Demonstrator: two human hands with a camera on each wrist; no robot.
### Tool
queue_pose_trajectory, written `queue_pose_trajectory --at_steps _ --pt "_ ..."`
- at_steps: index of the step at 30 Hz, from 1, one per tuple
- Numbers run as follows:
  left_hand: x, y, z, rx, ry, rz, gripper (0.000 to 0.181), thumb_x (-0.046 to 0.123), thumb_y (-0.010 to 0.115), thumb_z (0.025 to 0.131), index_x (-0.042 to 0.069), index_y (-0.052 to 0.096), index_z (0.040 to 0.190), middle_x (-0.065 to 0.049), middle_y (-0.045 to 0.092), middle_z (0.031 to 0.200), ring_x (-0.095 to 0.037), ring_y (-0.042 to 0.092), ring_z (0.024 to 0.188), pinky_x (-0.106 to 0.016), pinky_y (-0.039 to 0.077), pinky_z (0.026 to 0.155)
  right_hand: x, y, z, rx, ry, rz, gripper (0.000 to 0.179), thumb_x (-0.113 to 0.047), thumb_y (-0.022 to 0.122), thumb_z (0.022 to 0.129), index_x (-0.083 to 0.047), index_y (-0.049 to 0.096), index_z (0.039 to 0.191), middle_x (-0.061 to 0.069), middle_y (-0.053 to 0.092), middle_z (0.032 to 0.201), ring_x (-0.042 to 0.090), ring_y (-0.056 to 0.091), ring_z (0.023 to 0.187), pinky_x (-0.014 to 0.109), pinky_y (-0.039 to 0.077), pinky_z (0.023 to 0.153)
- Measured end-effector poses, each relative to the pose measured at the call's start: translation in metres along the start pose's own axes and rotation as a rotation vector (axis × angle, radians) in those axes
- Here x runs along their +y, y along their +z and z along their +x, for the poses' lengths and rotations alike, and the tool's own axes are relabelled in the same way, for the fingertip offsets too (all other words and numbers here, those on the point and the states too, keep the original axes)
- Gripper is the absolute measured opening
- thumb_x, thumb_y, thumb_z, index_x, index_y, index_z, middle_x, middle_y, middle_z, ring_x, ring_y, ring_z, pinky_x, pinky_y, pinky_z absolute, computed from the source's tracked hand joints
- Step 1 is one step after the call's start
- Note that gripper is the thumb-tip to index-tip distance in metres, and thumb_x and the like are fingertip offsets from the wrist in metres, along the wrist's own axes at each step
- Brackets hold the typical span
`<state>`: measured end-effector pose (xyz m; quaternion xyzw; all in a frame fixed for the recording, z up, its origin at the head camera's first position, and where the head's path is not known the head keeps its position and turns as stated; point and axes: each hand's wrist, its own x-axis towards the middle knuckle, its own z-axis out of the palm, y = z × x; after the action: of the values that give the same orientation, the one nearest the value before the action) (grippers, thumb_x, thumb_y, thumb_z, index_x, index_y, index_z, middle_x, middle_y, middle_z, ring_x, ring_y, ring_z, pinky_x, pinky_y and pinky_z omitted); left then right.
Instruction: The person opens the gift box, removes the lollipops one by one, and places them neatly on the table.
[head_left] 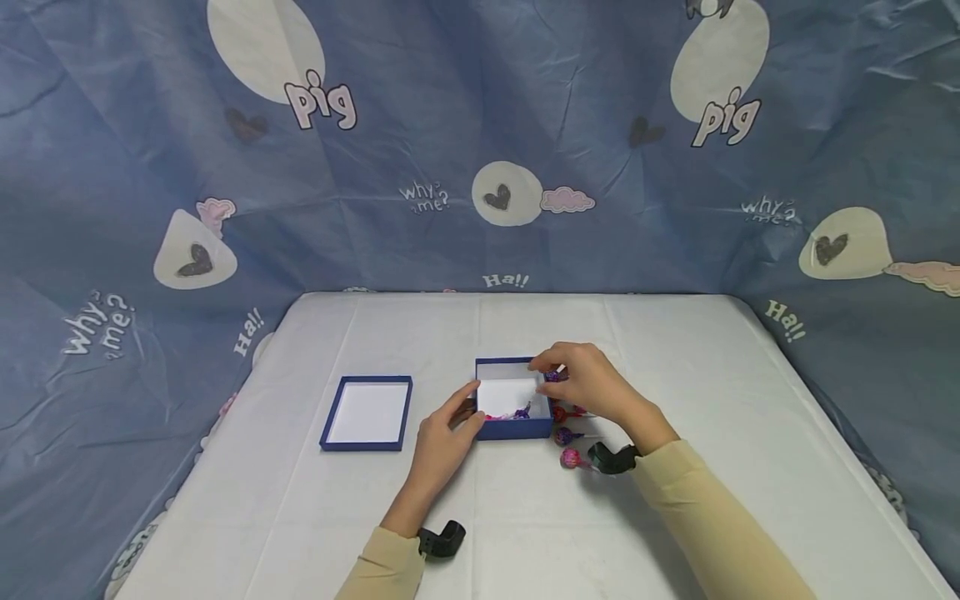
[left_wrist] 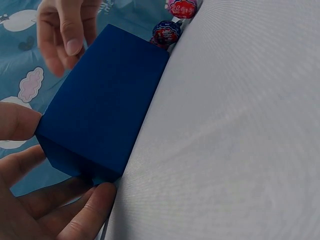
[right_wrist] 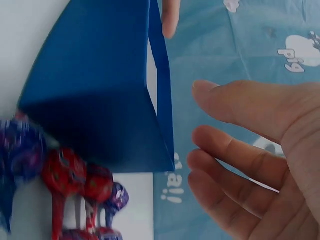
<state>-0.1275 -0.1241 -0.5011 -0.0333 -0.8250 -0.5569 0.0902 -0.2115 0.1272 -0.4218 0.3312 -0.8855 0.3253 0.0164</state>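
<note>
A blue box [head_left: 514,429] with a white inside stands open on the table, with several wrapped lollipops [head_left: 521,412] lying along its near inner side. My left hand [head_left: 444,437] holds the box by its left side, one fingertip at the rim and other fingers along the wall in the left wrist view. Over the box's right rim is my right hand [head_left: 588,379], its thumb and fingers [right_wrist: 240,150] apart with nothing between them. More lollipops [right_wrist: 64,172] in red and purple wrappers lie just outside the box's right wall, partly under my right hand in the head view.
A shallow blue lid [head_left: 367,412] with a white inside lies left of the box. White cloth covers the table [head_left: 420,333]. Behind hangs a blue printed curtain [head_left: 450,125]. Two lollipops [head_left: 571,458] lie nearest my right wrist.
</note>
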Motion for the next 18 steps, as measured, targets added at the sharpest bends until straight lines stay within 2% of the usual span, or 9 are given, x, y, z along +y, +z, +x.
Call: queue_pose_trajectory --at_steps 3,9,18 --pt "0.000 0.000 0.001 -0.007 0.000 -0.003 0.049 0.022 0.070 0.095 0.027 0.058 0.143 -0.007 0.064 0.133 -0.019 0.063 0.118 -0.034 0.049 0.104 -0.003 0.005 0.003 -0.006 -0.006 0.028 0.031 -0.013 0.085 0.081 -0.012 0.076 0.111 0.004 0.072 0.101 0.027 0.067 0.092 0.045 0.059 0.080" --pt "0.001 0.001 0.001 -0.009 -0.009 0.005 0.050 0.022 0.070 0.095 0.027 0.059 0.143 -0.007 0.065 0.132 -0.017 0.064 0.117 -0.034 0.049 0.103 -0.005 0.015 0.008 -0.016 -0.037 0.055 0.033 -0.012 0.085 0.081 -0.012 0.076 0.112 0.003 0.072 0.103 0.026 0.066 0.094 0.043 0.058 0.082" --pt "0.001 -0.001 0.000 -0.011 -0.012 0.001 0.049 0.022 0.070 0.095 0.028 0.059 0.143 -0.007 0.064 0.133 -0.018 0.063 0.118 -0.036 0.049 0.103 -0.006 0.029 0.018 -0.102 -0.017 0.116 0.034 -0.014 0.084 0.083 -0.012 0.075 0.116 0.005 0.072 0.107 0.025 0.068 0.100 0.044 0.057 0.087"
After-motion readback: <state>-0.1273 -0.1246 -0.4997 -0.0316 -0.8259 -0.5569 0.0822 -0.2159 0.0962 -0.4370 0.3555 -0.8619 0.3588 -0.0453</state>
